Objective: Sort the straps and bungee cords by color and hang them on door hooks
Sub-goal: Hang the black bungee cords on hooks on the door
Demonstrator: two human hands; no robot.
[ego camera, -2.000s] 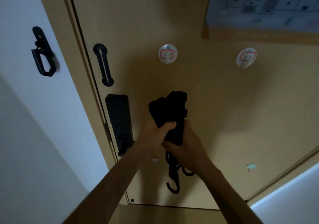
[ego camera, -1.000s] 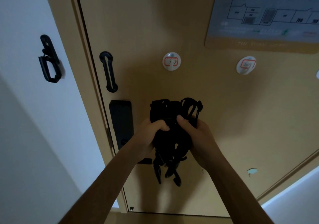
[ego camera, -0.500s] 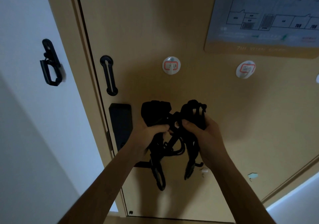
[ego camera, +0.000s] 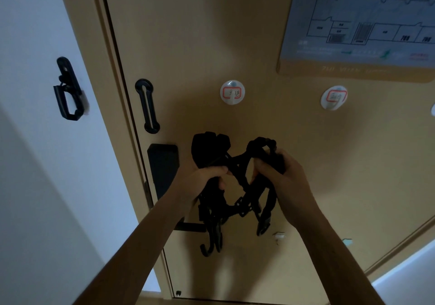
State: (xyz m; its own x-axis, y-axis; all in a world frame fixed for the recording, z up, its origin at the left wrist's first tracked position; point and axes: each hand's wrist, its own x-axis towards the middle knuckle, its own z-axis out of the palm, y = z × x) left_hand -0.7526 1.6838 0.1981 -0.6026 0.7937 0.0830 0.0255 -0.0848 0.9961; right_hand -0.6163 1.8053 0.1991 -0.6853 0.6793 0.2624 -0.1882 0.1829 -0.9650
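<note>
Black straps and cords (ego camera: 231, 188), tangled, held up before a tan door (ego camera: 200, 34).

The left hand (ego camera: 200, 181) clenches one bunch in its grip, the right hand (ego camera: 282, 177) another (strands cross between them); plastic hooks dangle below, and two round white door hooks (ego camera: 232, 92) sit above, bare.

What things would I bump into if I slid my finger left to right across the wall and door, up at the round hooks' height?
Black door guard on the wall → black slotted latch plate → left round labelled hook → right round labelled hook.
</note>
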